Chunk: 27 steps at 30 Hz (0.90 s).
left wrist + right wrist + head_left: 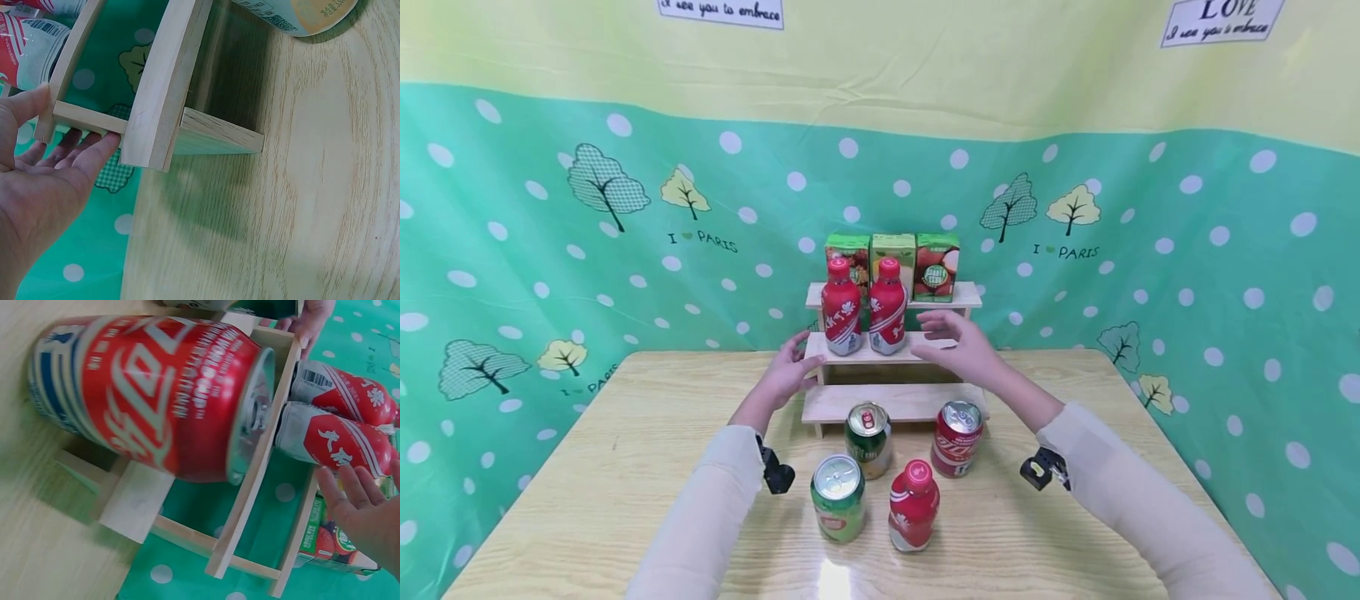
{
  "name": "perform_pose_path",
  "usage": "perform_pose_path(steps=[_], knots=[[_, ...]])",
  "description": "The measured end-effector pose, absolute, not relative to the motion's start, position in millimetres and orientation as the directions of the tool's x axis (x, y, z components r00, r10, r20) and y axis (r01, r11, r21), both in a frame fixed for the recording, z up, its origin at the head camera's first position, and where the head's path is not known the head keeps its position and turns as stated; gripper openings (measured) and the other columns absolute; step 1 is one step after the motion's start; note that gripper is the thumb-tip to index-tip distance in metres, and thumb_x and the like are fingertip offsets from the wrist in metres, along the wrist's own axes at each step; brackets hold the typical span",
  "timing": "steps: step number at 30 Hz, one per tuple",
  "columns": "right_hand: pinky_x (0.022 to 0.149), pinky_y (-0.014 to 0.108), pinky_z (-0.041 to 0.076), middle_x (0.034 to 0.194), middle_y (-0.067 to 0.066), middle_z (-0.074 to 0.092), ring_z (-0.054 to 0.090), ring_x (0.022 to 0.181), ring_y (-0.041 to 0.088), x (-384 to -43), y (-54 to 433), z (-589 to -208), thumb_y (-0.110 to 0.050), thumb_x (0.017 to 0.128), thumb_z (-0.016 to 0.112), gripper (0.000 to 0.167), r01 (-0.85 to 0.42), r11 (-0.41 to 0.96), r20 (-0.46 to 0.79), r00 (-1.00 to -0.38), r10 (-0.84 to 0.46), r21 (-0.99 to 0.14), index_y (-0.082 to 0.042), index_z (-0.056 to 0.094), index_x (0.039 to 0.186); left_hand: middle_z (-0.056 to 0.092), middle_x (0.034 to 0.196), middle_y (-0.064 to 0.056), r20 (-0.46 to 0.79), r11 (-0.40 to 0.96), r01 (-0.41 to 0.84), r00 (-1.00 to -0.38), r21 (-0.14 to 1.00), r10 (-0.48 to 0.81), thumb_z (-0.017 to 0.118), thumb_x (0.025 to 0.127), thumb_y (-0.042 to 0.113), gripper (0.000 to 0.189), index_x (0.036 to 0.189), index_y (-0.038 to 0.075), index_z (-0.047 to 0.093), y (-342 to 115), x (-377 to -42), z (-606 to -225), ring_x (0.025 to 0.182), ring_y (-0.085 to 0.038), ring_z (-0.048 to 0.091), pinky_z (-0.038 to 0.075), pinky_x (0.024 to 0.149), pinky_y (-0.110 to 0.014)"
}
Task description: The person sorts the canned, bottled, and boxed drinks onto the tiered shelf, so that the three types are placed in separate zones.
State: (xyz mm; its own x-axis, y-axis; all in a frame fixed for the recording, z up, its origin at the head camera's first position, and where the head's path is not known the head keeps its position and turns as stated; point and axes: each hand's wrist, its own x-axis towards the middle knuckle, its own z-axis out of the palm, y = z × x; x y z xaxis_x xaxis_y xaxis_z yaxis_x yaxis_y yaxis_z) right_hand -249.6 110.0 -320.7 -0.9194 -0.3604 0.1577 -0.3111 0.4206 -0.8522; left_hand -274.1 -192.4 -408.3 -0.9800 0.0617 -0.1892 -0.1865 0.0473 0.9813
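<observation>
My left hand holds the left end of the middle tier of a wooden three-tier rack. In the left wrist view its thumb lies at the shelf board's end, with the other fingers around the side strut. Two red bottles, a left one and a right one, stand upright side by side on that tier. My right hand hovers just right of the right bottle, fingers loosely bent and holding nothing; the head view shows a small gap between them.
Juice cartons line the top tier. On the table before the rack stand a dark green can, a light green can, a red cola can and another red bottle. A patterned curtain hangs behind.
</observation>
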Motion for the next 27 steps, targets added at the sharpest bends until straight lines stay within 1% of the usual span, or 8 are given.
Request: perform_pose_path(steps=[4, 7, 10, 15, 20, 27], knots=[[0.097, 0.043, 0.051, 0.131, 0.015, 0.054, 0.053, 0.120, 0.029, -243, 117, -324, -0.026, 0.083, 0.072, 0.055, -0.336, 0.414, 0.153, -0.897, -0.415, -0.846, -0.013, 0.049, 0.131, 0.012, 0.154, -0.025, -0.188, 0.049, -0.185, -0.980, 0.982, 0.061, 0.049, 0.096, 0.011, 0.070, 0.151, 0.016, 0.007, -192, -274, -408, 0.138, -0.040, 0.027, 0.036, 0.109, -0.053], [0.098, 0.043, 0.050, 0.130, 0.013, 0.055, 0.053, 0.120, 0.028, -238, 121, -327, -0.025, 0.083, 0.072, 0.054, -0.346, 0.403, 0.150, -0.884, -0.443, -0.847, -0.011, 0.050, 0.130, 0.010, 0.154, -0.025, -0.187, 0.047, -0.184, -0.980, 0.982, 0.061, 0.049, 0.097, 0.011, 0.070, 0.151, 0.016, 0.007, -192, -274, -409, 0.138, -0.040, 0.027, 0.035, 0.109, -0.053], [0.098, 0.043, 0.050, 0.129, 0.009, 0.056, 0.053, 0.121, 0.027, -232, 125, -328, -0.023, 0.082, 0.073, 0.053, -0.338, 0.392, 0.135, -0.877, -0.462, -0.856, -0.012, 0.051, 0.129, 0.009, 0.154, -0.024, -0.193, 0.044, -0.190, -0.979, 0.981, 0.059, 0.050, 0.096, 0.012, 0.070, 0.151, 0.017, 0.007, -193, -274, -409, 0.138, -0.039, 0.027, 0.035, 0.109, -0.052], [0.099, 0.043, 0.050, 0.128, 0.007, 0.056, 0.052, 0.122, 0.028, -219, 132, -331, -0.026, 0.081, 0.073, 0.053, -0.326, 0.416, 0.093, -0.867, -0.489, -0.849, -0.016, 0.051, 0.129, 0.007, 0.155, -0.023, -0.195, 0.048, -0.193, -0.979, 0.980, 0.056, 0.050, 0.096, 0.012, 0.070, 0.151, 0.017, 0.007, -193, -277, -410, 0.139, -0.038, 0.026, 0.035, 0.109, -0.052], [0.098, 0.044, 0.050, 0.128, 0.007, 0.056, 0.052, 0.120, 0.030, -207, 138, -335, -0.028, 0.082, 0.073, 0.052, -0.338, 0.418, 0.082, -0.850, -0.521, -0.843, -0.015, 0.052, 0.128, 0.006, 0.155, -0.023, -0.195, 0.047, -0.193, -0.979, 0.980, 0.055, 0.050, 0.096, 0.012, 0.071, 0.151, 0.017, 0.007, -192, -276, -409, 0.139, -0.039, 0.025, 0.035, 0.110, -0.052], [0.096, 0.047, 0.051, 0.127, 0.011, 0.056, 0.054, 0.118, 0.032, -189, 147, -342, -0.022, 0.082, 0.072, 0.049, -0.353, 0.378, 0.079, -0.811, -0.579, -0.856, -0.013, 0.052, 0.127, 0.006, 0.155, -0.024, -0.207, 0.036, -0.205, -0.976, 0.978, 0.075, 0.050, 0.096, 0.010, 0.071, 0.151, 0.015, 0.006, -191, -270, -400, 0.139, -0.040, 0.024, 0.034, 0.110, -0.053]])
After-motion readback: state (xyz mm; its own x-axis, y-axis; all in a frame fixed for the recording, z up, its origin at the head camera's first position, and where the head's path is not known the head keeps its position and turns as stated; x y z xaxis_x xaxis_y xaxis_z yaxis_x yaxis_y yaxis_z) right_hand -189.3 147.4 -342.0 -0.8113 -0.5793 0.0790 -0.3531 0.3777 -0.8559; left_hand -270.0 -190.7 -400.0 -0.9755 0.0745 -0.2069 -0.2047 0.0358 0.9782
